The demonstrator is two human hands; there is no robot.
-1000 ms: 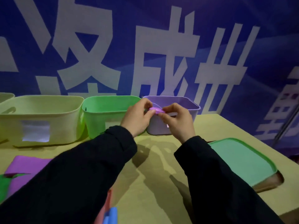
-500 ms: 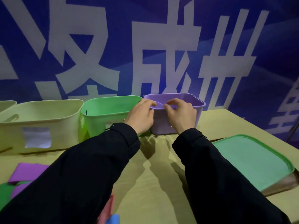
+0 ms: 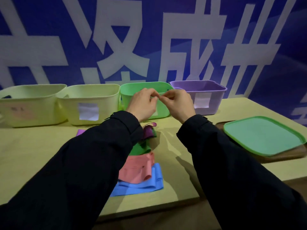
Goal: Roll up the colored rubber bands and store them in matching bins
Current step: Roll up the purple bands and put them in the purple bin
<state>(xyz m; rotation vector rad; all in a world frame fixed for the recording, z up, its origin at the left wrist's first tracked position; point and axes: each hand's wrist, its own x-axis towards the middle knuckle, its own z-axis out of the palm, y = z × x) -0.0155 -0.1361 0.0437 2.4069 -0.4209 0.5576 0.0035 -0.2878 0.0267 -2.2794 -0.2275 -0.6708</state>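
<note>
Both hands hover in front of the green bin [image 3: 141,86]. My left hand [image 3: 142,104] and my right hand [image 3: 178,103] have curled fingers, and their fingertips meet; nothing shows between them. The purple bin [image 3: 214,100] stands just right of them, and a pale purple curve [image 3: 177,88] shows inside its left corner. Below my left wrist lies a heap of loose bands: a purple band [image 3: 148,132], a green band [image 3: 141,149], a pink band [image 3: 137,170] and a blue band [image 3: 142,185]. My left sleeve hides part of the heap.
Two pale yellow bins [image 3: 89,97] [image 3: 29,97] stand left of the green bin. A green lid [image 3: 262,135] lies on a wooden board at the right. Another purple piece [image 3: 80,132] peeks out left of my left sleeve. The table's front edge runs close below the bands.
Both hands have come away from the purple bin's rim toward the green bin, and the purple roll they held is no longer in them. The view has tipped down and left.
</note>
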